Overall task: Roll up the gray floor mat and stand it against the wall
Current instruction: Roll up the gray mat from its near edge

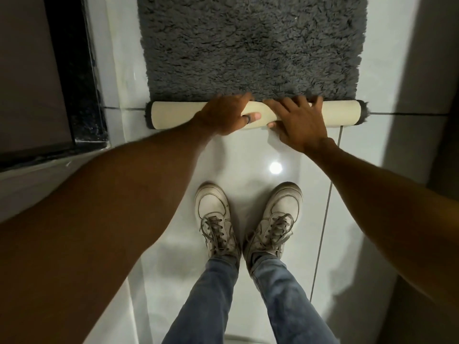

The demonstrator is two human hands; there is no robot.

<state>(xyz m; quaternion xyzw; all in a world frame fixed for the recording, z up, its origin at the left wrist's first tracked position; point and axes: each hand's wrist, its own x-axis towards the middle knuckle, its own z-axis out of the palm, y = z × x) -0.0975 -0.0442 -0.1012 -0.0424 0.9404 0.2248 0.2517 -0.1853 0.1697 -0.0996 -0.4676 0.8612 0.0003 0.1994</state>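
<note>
The gray shaggy floor mat (250, 45) lies flat on the white tiled floor ahead of me. Its near end is wound into a tight roll (173, 115) with the cream backing facing out. My left hand (223, 115) grips the middle of the roll, thumb on the near side and fingers over the top. My right hand (298, 122) lies on the roll just to the right, fingers spread over its top and reaching into the pile.
My feet in white sneakers (216, 217) stand close behind the roll. A dark-edged step or threshold (79, 83) runs along the left. A gray wall (432, 83) rises on the right. Glossy tile (273, 155) lies between my shoes and the roll.
</note>
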